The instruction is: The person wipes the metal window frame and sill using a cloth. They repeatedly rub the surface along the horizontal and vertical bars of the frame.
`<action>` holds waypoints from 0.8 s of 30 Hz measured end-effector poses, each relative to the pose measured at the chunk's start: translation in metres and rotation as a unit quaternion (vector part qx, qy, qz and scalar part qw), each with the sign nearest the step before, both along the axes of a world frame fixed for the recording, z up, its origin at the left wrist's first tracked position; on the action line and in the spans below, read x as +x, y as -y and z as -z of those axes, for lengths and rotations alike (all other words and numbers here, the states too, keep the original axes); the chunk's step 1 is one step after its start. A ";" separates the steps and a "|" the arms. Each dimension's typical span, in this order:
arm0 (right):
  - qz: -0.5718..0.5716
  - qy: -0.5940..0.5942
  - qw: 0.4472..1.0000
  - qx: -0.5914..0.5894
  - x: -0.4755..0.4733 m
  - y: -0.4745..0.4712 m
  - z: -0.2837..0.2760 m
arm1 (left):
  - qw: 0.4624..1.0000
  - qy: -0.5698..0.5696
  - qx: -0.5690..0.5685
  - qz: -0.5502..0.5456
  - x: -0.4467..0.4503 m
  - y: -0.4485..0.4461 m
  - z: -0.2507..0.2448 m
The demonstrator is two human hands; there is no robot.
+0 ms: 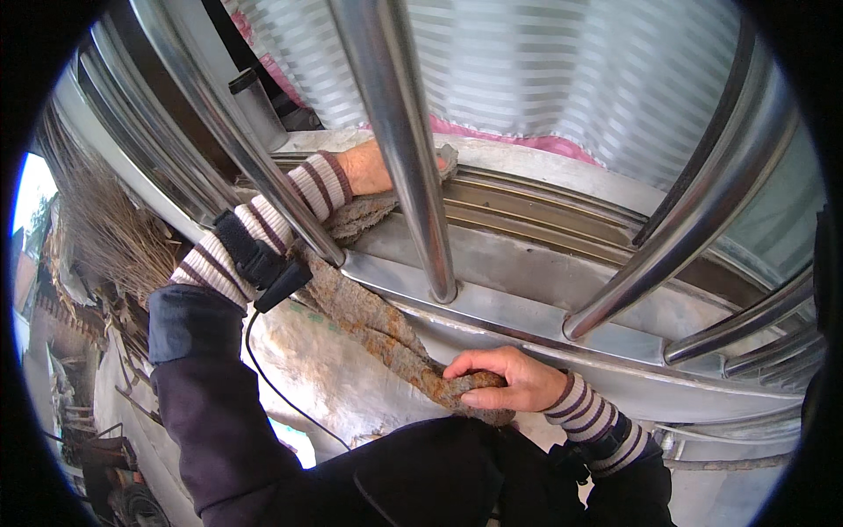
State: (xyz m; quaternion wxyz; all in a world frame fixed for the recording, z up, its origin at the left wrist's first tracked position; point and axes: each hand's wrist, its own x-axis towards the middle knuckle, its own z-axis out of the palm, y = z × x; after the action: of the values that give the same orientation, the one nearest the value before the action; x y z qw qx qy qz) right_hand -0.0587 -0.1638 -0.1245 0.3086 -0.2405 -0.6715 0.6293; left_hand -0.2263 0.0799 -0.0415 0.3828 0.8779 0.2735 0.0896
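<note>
A long grey cloth point(369, 323) with rusty brown stains runs between my two hands. My left hand point(369, 168) reaches through the metal window bars, and one bar hides most of its fingers. Under that hand, part of the cloth lies over the sliding window track point(540, 221). My right hand point(510, 382) grips the bunched lower end of the cloth outside the bars, in front of my dark jacket. Between the hands, the cloth hangs past the bars' bottom rail point(507, 313).
Upright steel bars point(402, 145) stand across the window. Behind them hang a striped curtain point(494, 66) with a pink hem and a clear lidded container point(257, 109). Dry broom twigs point(118, 224) are at the left. A black cable point(276, 385) trails from my left wrist strap.
</note>
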 end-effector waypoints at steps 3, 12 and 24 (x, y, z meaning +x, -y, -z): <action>0.001 0.013 1.000 0.023 -0.001 0.002 -0.004 | 0.992 -0.014 0.116 0.041 0.002 0.002 -0.004; 0.002 0.003 1.000 0.007 0.005 0.011 -0.005 | 0.982 -0.105 0.141 -0.075 -0.042 -0.016 -0.021; 0.016 -0.001 0.999 0.032 0.008 0.016 -0.004 | 0.996 -0.004 0.087 0.032 -0.005 0.007 -0.004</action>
State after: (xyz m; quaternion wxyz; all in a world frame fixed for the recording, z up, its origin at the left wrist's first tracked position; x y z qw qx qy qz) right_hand -0.0509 -0.1797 -0.1210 0.3266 -0.2411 -0.6869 0.6028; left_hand -0.2315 0.0730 -0.0378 0.3062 0.9166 0.2381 0.0970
